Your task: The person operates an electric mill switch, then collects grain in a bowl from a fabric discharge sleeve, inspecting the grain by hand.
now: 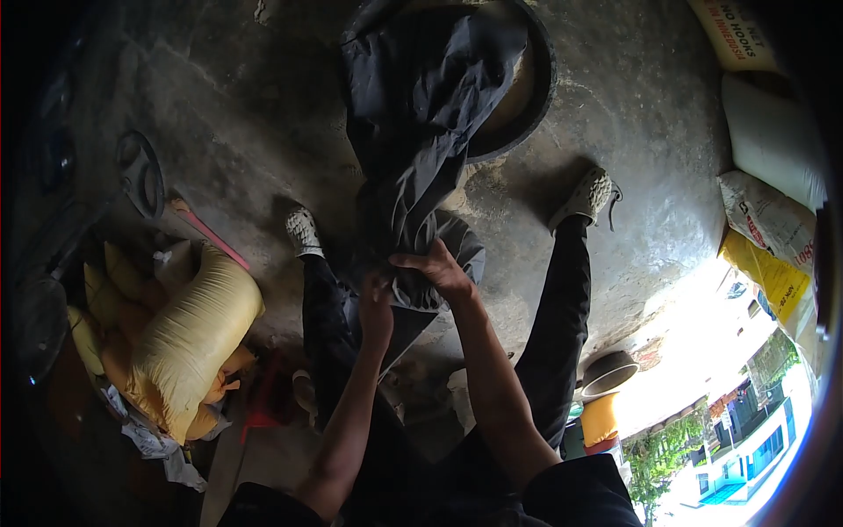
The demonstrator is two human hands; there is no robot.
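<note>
Both hands at frame centre grip dark wet garment [413, 176]. Left hand [376, 309] clenched on lower fold; right hand [439, 268] fingers closed over bunched cloth beside it. Garment stretches up from hands into round black basin [537, 97] at top centre. Feet in pale shoes [587, 195] planted either side on concrete floor [237, 114]. Yellow sacks [189, 338] lower left.

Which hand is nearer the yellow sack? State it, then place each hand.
Left. The left hand grips the dark cloth on the side toward the yellow sack, with a gap between them. The right hand grips the cloth farther from the sack.
</note>
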